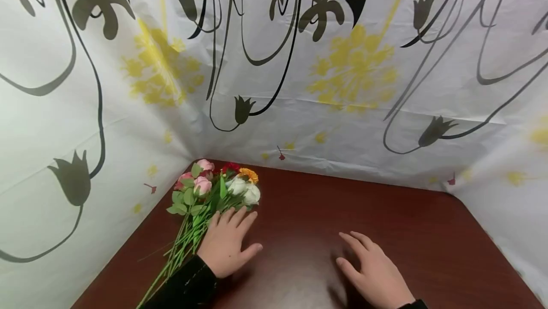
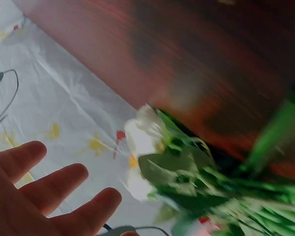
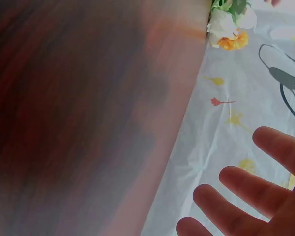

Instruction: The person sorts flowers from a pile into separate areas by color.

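Note:
A bunch of flowers lies along the left side of the table, with pink roses (image 1: 202,185), white roses (image 1: 251,194), an orange bloom (image 1: 249,175) and a red one (image 1: 231,168) at its far end. Its long green stems (image 1: 181,247) run toward the near left edge. Over the stems' right side, just below the white roses, my left hand (image 1: 227,245) is spread with its fingers extended and nothing in its grasp. My right hand (image 1: 376,271) hovers above the table on the right, fingers relaxed and apart, holding nothing.
The dark red-brown table (image 1: 308,214) reflects light in front. White cloth (image 1: 291,142) printed with grey tulips and yellow flowers hangs behind it and along both sides, meeting the table's edges.

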Tool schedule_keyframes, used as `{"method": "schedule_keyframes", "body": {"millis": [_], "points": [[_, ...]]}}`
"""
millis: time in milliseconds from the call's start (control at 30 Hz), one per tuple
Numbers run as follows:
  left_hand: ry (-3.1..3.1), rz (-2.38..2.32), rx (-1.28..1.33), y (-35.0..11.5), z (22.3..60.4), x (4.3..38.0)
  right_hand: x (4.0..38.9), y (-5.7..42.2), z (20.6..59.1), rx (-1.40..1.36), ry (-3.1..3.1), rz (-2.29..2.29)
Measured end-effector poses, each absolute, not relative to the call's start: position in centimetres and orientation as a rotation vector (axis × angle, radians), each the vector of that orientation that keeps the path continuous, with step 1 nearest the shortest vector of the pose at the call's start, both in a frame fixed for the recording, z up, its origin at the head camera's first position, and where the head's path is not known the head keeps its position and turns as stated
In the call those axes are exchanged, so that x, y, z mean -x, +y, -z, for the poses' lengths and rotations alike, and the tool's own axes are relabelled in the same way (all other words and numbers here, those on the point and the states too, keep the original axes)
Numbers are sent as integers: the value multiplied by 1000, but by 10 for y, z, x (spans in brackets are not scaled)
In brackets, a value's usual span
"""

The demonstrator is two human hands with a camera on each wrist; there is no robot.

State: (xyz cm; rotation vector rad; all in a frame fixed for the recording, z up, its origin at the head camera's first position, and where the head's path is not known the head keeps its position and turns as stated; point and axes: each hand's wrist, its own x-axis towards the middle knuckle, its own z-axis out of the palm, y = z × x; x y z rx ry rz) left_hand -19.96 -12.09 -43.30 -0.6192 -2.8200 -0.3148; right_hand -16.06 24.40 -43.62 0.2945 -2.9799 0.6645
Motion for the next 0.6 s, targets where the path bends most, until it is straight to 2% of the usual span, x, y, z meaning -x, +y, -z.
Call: {"method": "schedule_keyframes", "body": {"millis": [300,600], "points": [[-2835,299,455,-173,427,195,153,250,434,-318,-2931,-600],[-2979,350,144,-227,407,205,151,258,436,-247,-3015,-608]]}}
